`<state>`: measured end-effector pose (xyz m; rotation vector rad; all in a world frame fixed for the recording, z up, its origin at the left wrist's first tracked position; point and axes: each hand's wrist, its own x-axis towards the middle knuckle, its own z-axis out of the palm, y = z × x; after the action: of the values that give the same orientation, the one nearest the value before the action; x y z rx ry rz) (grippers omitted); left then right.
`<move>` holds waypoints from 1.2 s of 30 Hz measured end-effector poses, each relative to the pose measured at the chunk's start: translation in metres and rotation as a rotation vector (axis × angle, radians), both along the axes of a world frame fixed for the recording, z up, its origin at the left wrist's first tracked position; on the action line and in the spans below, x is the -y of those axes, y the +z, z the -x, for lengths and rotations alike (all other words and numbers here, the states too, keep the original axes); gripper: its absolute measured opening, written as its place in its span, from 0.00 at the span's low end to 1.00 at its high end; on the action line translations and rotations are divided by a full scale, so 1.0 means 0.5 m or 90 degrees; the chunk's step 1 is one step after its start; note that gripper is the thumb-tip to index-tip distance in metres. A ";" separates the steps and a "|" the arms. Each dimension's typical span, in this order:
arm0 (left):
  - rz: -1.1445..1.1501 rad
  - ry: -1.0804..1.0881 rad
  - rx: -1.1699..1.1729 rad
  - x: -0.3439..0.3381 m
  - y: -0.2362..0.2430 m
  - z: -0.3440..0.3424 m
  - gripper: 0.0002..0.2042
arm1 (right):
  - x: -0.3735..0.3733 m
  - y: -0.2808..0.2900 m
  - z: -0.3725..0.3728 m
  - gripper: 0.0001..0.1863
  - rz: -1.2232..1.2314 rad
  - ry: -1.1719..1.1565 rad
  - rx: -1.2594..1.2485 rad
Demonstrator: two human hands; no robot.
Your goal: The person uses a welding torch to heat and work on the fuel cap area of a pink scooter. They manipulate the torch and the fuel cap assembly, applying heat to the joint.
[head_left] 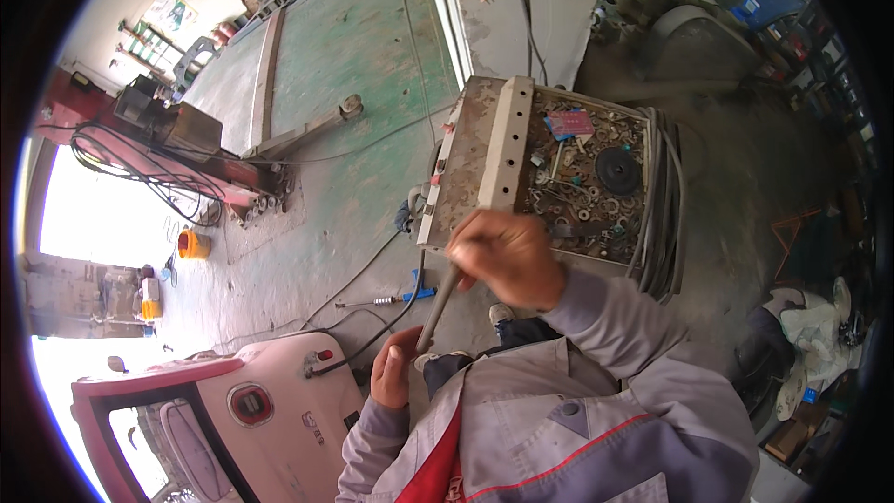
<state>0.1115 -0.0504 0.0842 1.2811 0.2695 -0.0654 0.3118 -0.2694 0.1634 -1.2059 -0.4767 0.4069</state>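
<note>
In the head view, my right hand (pixel 507 259) is clamped on the upper end of a grey rod (pixel 439 309), slanting above the floor (pixel 326 228) near the table (pixel 456 163). My left hand (pixel 393 371) meets its lower end; how firmly, I cannot tell. A loose hold there could drop it toward my shoe (pixel 501 314); a wide swing could scatter the washers (pixel 585 214).

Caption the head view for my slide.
Right hand grips a rod, its lower end at the left hand, near a box of small parts.
</note>
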 end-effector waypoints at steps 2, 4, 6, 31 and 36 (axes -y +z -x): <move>0.045 -0.035 -0.013 0.003 0.023 -0.005 0.24 | -0.059 -0.028 0.038 0.06 -0.021 0.059 -0.064; -0.001 -0.091 -0.081 -0.003 0.033 0.007 0.22 | -0.100 -0.054 0.055 0.06 -0.027 0.095 -0.108; 0.021 -0.050 -0.129 -0.010 0.026 0.032 0.15 | -0.134 -0.080 0.066 0.08 0.005 0.139 -0.179; 0.306 0.561 -0.233 -0.261 -0.287 0.350 0.13 | -0.687 -0.433 0.437 0.22 0.571 0.670 -0.113; 0.188 0.564 -0.258 -0.373 -0.442 0.373 0.14 | -0.807 -0.622 0.488 0.19 0.569 0.616 -0.052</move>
<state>-0.0750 0.1362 -0.1370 0.7587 1.1122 0.3839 0.0677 0.1341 -0.1474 -1.7383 -0.8385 1.6154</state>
